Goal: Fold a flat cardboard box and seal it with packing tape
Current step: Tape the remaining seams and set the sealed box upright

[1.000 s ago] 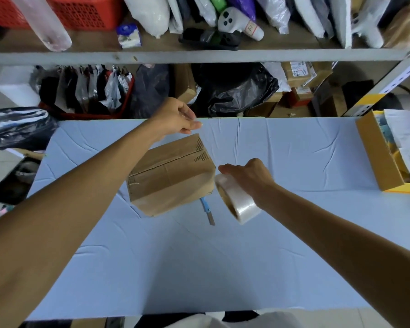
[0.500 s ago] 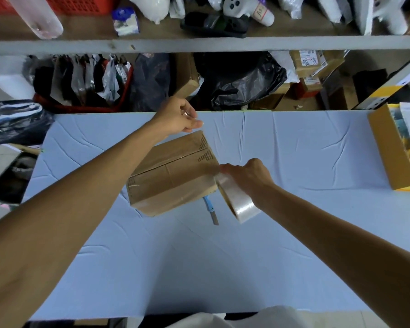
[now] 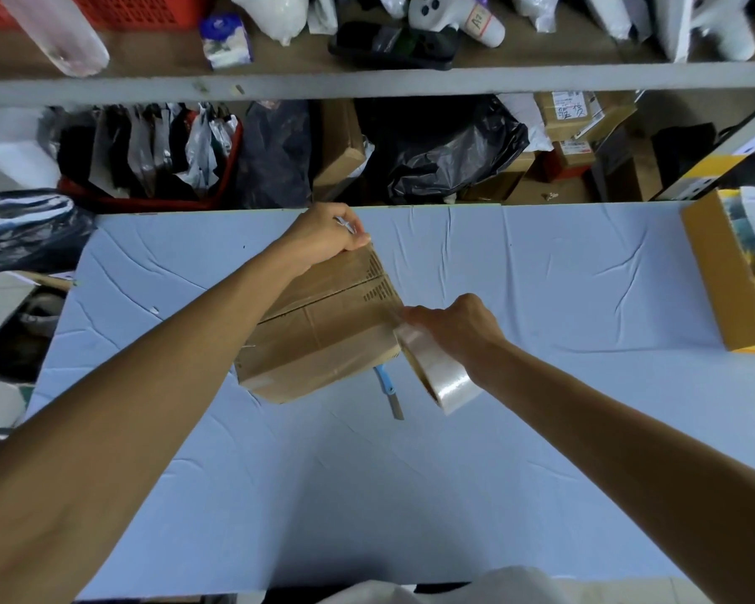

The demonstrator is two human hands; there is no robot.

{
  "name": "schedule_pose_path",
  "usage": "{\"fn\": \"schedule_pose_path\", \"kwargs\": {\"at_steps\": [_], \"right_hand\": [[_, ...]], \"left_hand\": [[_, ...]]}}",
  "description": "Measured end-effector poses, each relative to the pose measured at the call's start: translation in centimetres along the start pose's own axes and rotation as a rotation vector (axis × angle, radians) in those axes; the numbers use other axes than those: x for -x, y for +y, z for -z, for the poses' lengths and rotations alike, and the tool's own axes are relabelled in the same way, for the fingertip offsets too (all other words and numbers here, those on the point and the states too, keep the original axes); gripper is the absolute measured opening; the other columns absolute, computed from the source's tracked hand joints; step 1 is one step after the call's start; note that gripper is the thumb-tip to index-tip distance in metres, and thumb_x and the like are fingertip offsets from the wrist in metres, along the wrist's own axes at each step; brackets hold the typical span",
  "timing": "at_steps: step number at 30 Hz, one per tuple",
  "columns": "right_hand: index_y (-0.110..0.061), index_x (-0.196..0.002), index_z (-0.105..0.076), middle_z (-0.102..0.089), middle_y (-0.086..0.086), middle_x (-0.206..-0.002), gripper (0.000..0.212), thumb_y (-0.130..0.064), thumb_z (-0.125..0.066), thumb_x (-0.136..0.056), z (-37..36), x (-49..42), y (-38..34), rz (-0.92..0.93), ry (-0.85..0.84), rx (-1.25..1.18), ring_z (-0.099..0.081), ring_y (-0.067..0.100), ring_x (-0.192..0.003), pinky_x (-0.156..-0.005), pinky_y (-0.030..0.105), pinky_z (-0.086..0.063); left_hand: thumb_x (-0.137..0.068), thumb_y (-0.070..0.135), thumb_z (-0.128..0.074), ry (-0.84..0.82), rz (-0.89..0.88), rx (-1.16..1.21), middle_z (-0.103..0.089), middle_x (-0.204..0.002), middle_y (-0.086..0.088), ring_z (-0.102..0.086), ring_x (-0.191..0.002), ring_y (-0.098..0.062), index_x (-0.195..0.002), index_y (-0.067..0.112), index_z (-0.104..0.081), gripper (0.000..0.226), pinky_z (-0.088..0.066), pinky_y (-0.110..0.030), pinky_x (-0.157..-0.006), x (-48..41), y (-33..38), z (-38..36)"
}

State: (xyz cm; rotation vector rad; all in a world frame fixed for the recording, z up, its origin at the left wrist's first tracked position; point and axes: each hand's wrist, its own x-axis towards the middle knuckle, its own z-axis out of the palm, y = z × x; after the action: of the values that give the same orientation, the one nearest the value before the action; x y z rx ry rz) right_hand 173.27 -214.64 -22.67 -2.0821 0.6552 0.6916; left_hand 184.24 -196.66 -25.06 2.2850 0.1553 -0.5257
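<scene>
A folded brown cardboard box [image 3: 323, 337] sits tilted on the light blue table [image 3: 367, 494], its top flaps closed along a centre seam. My left hand [image 3: 328, 237] rests on the box's far top corner, fingers curled, pinching what looks like a tape end. My right hand [image 3: 454, 329] grips a roll of clear packing tape [image 3: 439, 374] pressed against the box's right edge. A stretch of clear tape lies shiny across the box's top.
A blue-handled utility knife [image 3: 389, 392] lies on the table just under the box's right corner. An open yellow-brown carton [image 3: 724, 276] stands at the right edge. Behind the table, shelves hold black bags [image 3: 445, 150], boxes and a red basket [image 3: 149, 198].
My right hand has brought the tape roll from below and to the right of the box up against its right edge. My left hand has come down onto the far corner.
</scene>
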Motion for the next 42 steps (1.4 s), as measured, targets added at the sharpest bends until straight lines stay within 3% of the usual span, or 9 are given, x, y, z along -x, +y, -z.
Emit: {"fn": "schedule_pose_path", "kwargs": {"at_steps": [2,4,7,10,18,23,29,35,42], "right_hand": [[-0.011,-0.075,-0.046,-0.047,0.002,-0.076,0.049,-0.054,-0.07,-0.073,0.1,-0.1,0.1,0.003,-0.002,0.002,-0.043,0.015,-0.062,-0.055,0.029,-0.035],[-0.011,-0.076,-0.047,-0.047,0.002,-0.076,0.049,-0.053,-0.071,-0.072,0.1,-0.1,0.2,0.001,0.007,0.002,-0.043,0.016,-0.062,-0.056,0.029,-0.035],[-0.011,-0.077,-0.048,-0.047,0.003,-0.075,0.05,-0.055,-0.071,-0.071,-0.2,-0.1,0.2,-0.004,0.012,-0.008,-0.044,0.017,-0.062,-0.056,0.03,-0.036],[-0.012,-0.076,-0.047,-0.046,0.003,-0.074,0.048,-0.054,-0.071,-0.073,-0.1,-0.1,0.1,-0.011,0.011,-0.015,-0.043,0.016,-0.062,-0.057,0.03,-0.035],[-0.012,-0.076,-0.044,-0.042,0.002,-0.072,0.048,-0.052,-0.071,-0.075,0.6,-0.3,0.9,-0.019,0.026,-0.038,-0.039,0.016,-0.061,-0.054,0.029,-0.032],[-0.011,-0.074,-0.043,-0.039,0.002,-0.068,0.048,-0.05,-0.071,-0.076,0.6,-0.2,1.0,0.004,0.021,-0.011,-0.036,0.015,-0.058,-0.053,0.029,-0.03],[-0.01,-0.08,-0.047,-0.046,0.004,-0.074,0.049,-0.052,-0.07,-0.075,0.1,0.1,1.0,0.001,0.012,-0.061,-0.041,0.016,-0.061,-0.054,0.028,-0.032],[-0.012,-0.076,-0.045,-0.045,0.003,-0.072,0.047,-0.051,-0.072,-0.075,0.2,0.4,0.9,0.002,0.008,-0.057,-0.04,0.014,-0.058,-0.049,0.026,-0.031],[-0.008,-0.082,-0.05,-0.049,0.008,-0.077,0.052,-0.051,-0.075,-0.067,0.2,0.6,1.2,0.028,0.016,-0.136,-0.045,0.02,-0.062,-0.053,0.027,-0.034]], "left_hand": [[-0.086,0.03,-0.068,-0.052,0.006,0.081,-0.044,-0.145,-0.004,-0.045,-0.128,-0.02,-0.136,0.028,-0.047,0.054,-0.04,-0.031,-0.103,0.2,-0.4,0.1],[-0.079,0.032,-0.075,0.112,-0.081,0.02,-0.037,-0.145,-0.005,-0.037,-0.13,-0.022,-0.139,0.028,-0.04,0.069,-0.037,-0.031,-0.102,0.8,-0.8,0.2],[-0.075,0.022,-0.078,0.332,-0.38,-0.153,-0.055,-0.109,-0.001,-0.049,-0.102,-0.016,-0.105,0.017,-0.061,0.035,-0.045,-0.031,-0.086,1.6,-0.6,-0.4],[-0.087,0.016,-0.066,0.141,-0.432,-0.142,-0.066,-0.092,0.003,-0.062,-0.084,-0.011,-0.09,0.016,-0.064,0.003,-0.055,-0.039,-0.082,2.3,-0.4,-0.7],[-0.091,0.022,-0.061,-0.162,-0.512,-0.2,-0.05,-0.111,0.008,-0.054,-0.109,-0.008,-0.104,0.032,-0.068,0.018,-0.044,-0.029,-0.096,3.3,-0.6,-0.2],[-0.087,0.038,-0.065,-0.173,-0.496,-0.36,-0.042,-0.114,0.004,-0.055,-0.103,-0.013,-0.103,0.026,-0.067,0.02,-0.045,-0.027,-0.088,3.9,0.5,-0.6],[-0.092,0.02,-0.059,-0.134,-0.612,-0.464,-0.048,-0.122,0.005,-0.033,-0.122,-0.012,-0.101,0.015,-0.067,0.012,-0.041,-0.035,-0.097,4.3,0.5,-1.7],[-0.09,0.025,-0.062,-0.102,-0.685,-0.401,-0.063,-0.112,0.004,-0.046,-0.122,-0.016,-0.104,0.023,-0.067,0.015,-0.027,-0.036,-0.107,5.5,-0.4,-2.0],[-0.066,0.044,-0.076,-0.167,-0.653,-0.57,-0.045,-0.127,0.016,-0.022,-0.128,-0.012,-0.121,0.035,-0.055,0.06,-0.032,-0.042,-0.106,7.0,-1.2,-1.6]]}}
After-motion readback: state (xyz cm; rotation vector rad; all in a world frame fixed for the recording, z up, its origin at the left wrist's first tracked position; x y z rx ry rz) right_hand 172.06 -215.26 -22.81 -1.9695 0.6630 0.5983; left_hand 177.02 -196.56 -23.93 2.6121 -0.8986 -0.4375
